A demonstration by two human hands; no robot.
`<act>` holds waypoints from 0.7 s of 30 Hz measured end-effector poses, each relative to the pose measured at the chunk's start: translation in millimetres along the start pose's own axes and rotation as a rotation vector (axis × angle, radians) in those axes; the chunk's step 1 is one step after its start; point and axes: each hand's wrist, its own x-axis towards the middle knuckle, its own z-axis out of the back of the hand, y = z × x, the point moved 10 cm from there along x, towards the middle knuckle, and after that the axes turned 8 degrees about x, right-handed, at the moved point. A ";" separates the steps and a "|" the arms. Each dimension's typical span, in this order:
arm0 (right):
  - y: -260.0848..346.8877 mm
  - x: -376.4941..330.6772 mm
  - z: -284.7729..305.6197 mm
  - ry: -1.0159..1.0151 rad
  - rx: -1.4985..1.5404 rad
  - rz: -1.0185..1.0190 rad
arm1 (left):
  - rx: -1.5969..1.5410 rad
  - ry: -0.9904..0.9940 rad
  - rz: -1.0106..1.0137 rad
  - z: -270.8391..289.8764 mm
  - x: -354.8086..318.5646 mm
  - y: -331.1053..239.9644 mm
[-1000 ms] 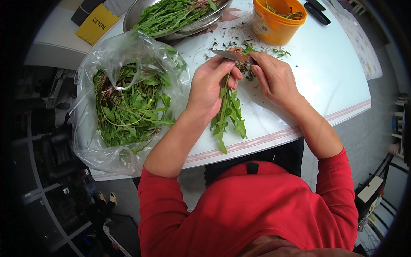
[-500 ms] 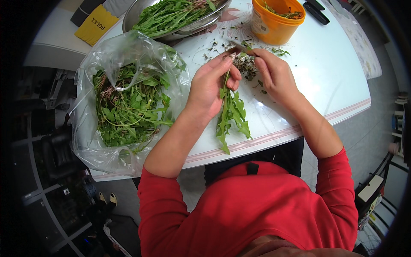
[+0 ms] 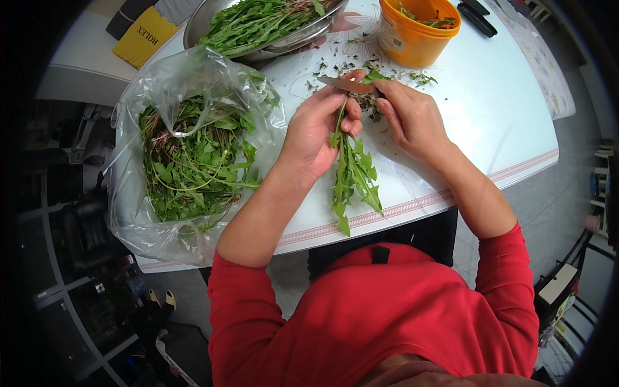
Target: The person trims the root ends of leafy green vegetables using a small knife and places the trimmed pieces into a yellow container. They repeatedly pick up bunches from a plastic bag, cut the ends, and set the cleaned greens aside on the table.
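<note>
Over the near part of the worktop (image 3: 490, 109) hang the jagged leaves of a dandelion sprig (image 3: 353, 171), its stem clamped in the fingers of the left hand (image 3: 314, 132), right of a clear plastic bag (image 3: 124, 184) of greens. The right hand (image 3: 416, 119) has its fingers closed on a knife (image 3: 351, 85), blade pointing left. Farther off lie dark scraps (image 3: 327, 66), then a steel bowl (image 3: 282, 49) of greens and, to its right, an orange tub (image 3: 412, 50).

The knife (image 3: 351, 86) has swung back to point left, broad side showing, and the dangling leaves (image 3: 350, 171) have drifted right.
</note>
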 end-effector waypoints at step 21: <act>-49.4 -0.1 20.6 -0.131 0.137 -0.285 | -0.040 -0.029 -0.084 7.9 2.1 -22.3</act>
